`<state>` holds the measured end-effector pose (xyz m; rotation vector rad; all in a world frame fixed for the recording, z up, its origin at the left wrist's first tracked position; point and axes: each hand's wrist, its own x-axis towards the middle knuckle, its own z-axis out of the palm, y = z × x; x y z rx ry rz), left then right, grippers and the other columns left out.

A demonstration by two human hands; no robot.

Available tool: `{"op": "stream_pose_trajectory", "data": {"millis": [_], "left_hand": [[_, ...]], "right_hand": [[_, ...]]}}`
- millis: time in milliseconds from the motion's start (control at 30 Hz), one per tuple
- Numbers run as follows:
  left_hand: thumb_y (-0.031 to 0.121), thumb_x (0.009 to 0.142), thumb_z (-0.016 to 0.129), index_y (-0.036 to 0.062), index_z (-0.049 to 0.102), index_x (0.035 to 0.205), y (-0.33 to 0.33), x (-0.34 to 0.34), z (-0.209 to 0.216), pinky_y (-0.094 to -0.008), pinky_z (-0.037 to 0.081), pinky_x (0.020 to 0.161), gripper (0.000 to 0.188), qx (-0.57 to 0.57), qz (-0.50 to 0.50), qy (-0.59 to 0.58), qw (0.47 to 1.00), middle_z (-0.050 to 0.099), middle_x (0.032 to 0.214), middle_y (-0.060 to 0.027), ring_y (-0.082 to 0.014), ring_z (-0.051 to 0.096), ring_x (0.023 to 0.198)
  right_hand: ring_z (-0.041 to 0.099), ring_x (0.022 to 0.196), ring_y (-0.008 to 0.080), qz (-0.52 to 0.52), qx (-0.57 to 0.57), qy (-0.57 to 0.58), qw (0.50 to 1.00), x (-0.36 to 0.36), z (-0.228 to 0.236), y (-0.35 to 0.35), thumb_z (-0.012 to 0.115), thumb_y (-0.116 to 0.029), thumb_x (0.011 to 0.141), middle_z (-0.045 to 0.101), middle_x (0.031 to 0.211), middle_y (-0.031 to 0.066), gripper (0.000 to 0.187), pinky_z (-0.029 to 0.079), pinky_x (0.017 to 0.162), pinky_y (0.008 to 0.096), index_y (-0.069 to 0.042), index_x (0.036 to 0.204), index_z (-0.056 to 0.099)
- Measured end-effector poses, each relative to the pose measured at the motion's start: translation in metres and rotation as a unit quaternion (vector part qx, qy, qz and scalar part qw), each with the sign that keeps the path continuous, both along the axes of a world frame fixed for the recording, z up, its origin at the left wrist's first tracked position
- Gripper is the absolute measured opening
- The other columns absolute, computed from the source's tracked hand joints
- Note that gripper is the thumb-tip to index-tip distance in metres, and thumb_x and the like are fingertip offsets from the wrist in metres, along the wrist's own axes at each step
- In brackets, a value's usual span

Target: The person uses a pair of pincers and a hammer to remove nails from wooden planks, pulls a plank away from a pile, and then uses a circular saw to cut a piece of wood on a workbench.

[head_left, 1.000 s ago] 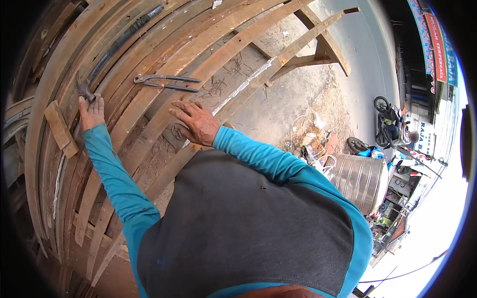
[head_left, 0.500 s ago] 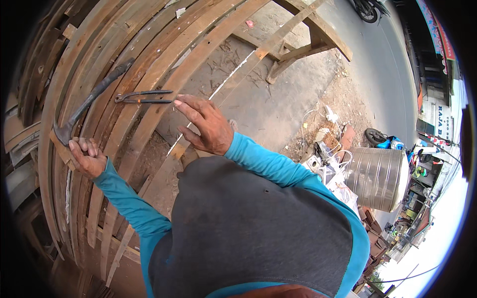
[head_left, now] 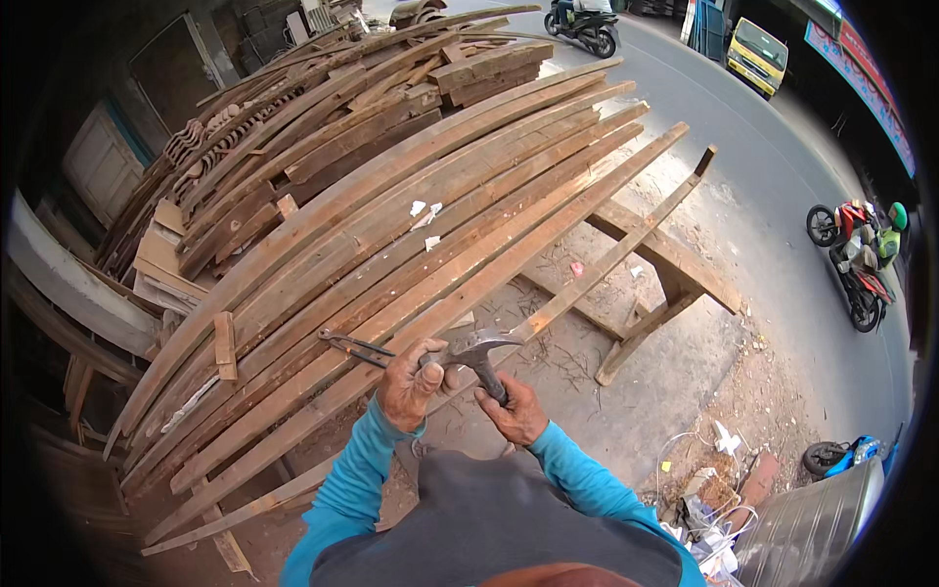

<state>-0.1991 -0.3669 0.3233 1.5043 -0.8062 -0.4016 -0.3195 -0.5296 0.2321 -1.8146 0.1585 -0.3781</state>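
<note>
In front of my chest I hold a claw hammer (head_left: 482, 363), its curved claw pointing right. My left hand (head_left: 406, 389) is closed around the blunt end of its head. Lower and to the right, my right hand (head_left: 515, 411) grips the dark handle. A pair of pincers (head_left: 360, 348) with dark handles lies across the planks just left of my left hand. Long brown wooden planks (head_left: 391, 298) stretch side by side beneath and beyond my hands. A short wood block (head_left: 225, 345) rests on them at the left.
A wooden trestle (head_left: 665, 264) supports the planks at the right. Thin dark pieces litter the ground below. More stacked timber (head_left: 381, 122) lies behind. At the lower right are rubbish (head_left: 719, 504) and a metal drum (head_left: 812, 533). Motorcycles (head_left: 856, 264) and a yellow truck (head_left: 757, 56) are along the road.
The hammer has come off the planks at the left and is now between both hands. My right hand has left the pincers' side and taken the handle. The view has shifted.
</note>
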Motion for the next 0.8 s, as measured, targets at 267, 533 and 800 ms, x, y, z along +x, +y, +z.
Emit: {"op": "stream_pose_trajectory", "data": {"millis": [267,533,800], "left_hand": [[0.074,0.073,0.067,0.0073,0.030,0.150,-0.045,0.016,-0.233,-0.0515,0.035,0.109,0.108,0.518,0.098,-0.335,0.781,0.056,0.132,-0.0223,-0.0382,0.052,0.125],[0.048,0.074,0.080,0.0088,0.036,0.134,-0.019,0.045,-0.305,-0.0539,0.043,0.100,0.085,0.553,-0.010,-0.168,0.816,0.056,0.129,-0.0259,-0.0444,0.052,0.122],[0.064,0.069,0.079,-0.0016,0.046,0.140,0.026,0.087,-0.330,-0.0415,0.048,0.098,0.103,0.450,-0.202,0.086,0.866,0.062,0.125,-0.0213,-0.0307,0.060,0.116]], "right_hand": [[0.054,0.055,0.0227,-0.270,-0.055,0.198,0.941,-0.176,-0.117,-0.075,0.070,-0.036,0.086,0.054,0.059,0.0121,0.038,0.044,0.056,0.0393,0.001,0.083,0.062],[0.048,0.047,0.0106,-0.524,0.147,0.190,0.817,-0.285,-0.148,-0.028,0.063,-0.018,0.090,0.051,0.062,0.0009,0.019,0.040,0.042,0.0277,-0.003,0.086,0.053],[0.057,0.059,0.0135,-0.580,0.136,0.143,0.790,-0.259,-0.072,0.002,0.061,-0.017,0.087,0.058,0.074,0.0062,0.027,0.049,0.057,0.0272,0.004,0.103,0.058]]}}
